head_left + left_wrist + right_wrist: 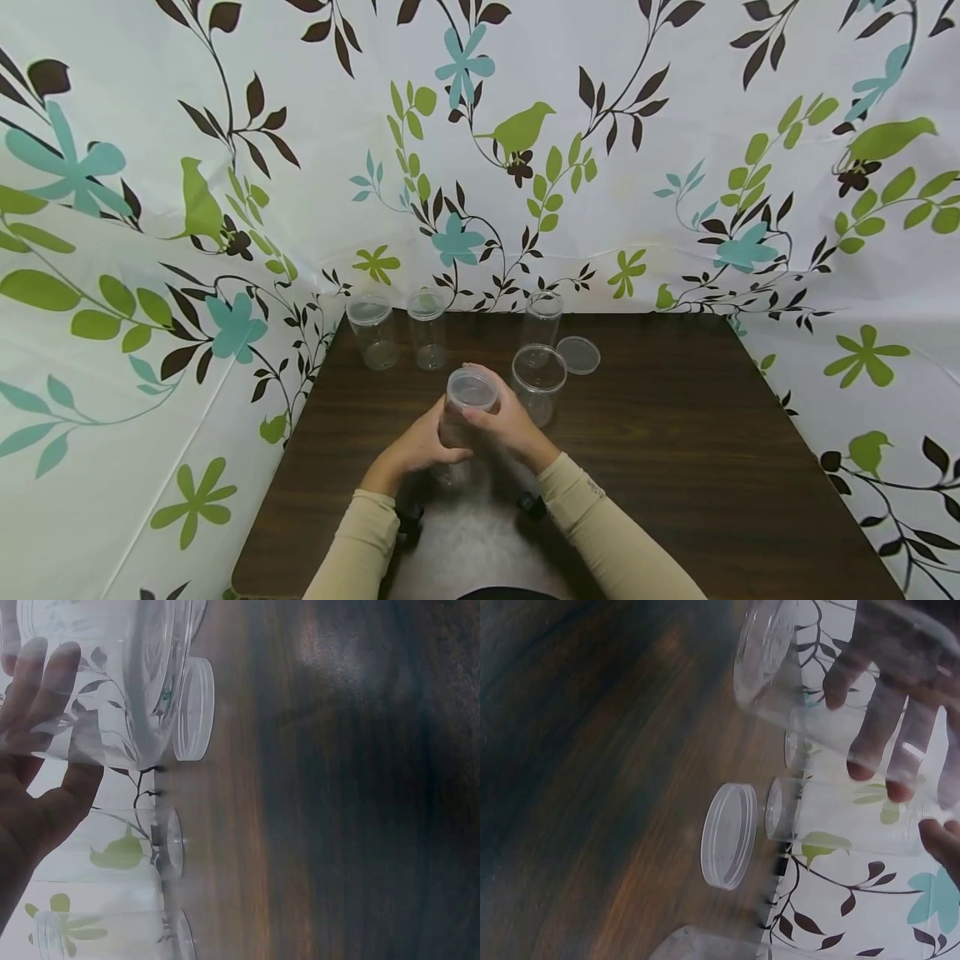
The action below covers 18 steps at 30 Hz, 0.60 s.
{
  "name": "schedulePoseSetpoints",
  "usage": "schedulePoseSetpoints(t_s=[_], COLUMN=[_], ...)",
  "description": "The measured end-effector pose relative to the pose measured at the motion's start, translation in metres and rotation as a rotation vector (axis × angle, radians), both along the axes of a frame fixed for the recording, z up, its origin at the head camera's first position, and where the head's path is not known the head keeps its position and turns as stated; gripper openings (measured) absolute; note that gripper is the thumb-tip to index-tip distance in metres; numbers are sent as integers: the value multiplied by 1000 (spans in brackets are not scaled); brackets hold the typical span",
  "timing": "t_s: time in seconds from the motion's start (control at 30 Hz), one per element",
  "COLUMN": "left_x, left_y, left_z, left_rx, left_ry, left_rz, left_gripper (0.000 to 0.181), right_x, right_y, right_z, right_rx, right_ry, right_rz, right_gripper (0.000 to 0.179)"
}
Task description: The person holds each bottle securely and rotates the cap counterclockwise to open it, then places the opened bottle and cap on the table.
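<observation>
A clear plastic jar (pixel 459 429) is raised above the near part of the table, with a translucent lid (pixel 472 388) at its top. My left hand (pixel 422 442) grips its left side, thumb across the front. On the right, my right hand (pixel 512 421) holds it near the rim, thumb by the lid. Through the clear wall of the jar (pixel 780 712), fingers (pixel 870 742) are visible in the right wrist view. Just right of my right hand stands a jar without a lid (pixel 538 392). Behind that one a loose lid (pixel 578 356) lies flat.
Two clear jars (pixel 372 335) (pixel 428 331) stand at the back left of the dark wooden table (pixel 690 433). Another clear jar (pixel 543 319) stands at the back middle, beside the loose lid. A patterned cloth (pixel 615 200) hangs behind the table and along both sides.
</observation>
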<state>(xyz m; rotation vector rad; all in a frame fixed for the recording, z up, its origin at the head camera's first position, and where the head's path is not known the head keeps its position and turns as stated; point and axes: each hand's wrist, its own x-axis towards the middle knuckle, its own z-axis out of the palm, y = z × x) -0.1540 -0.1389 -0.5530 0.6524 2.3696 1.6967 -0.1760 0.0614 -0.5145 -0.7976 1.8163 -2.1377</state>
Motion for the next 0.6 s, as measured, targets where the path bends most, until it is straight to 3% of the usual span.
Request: schedulePoseSetpoints(t_s=[0.23,0.43,0.6], left_x=[1,2,2], left_y=[-1,-5,-10], left_z=[1,-4,-8], left_rx=[10,44,96], left_ry=[-18,-9,-39], left_rz=[-23,-55,-51], left_gripper=[108,90,84], right_x=[-2,-3,-8], right_y=[1,1,8], right_z=[-2,4,14], right_rx=[-13,-56,-121], right_ry=[4,2,7], right_rz=[21,-25,-41], right_gripper=[88,95,98])
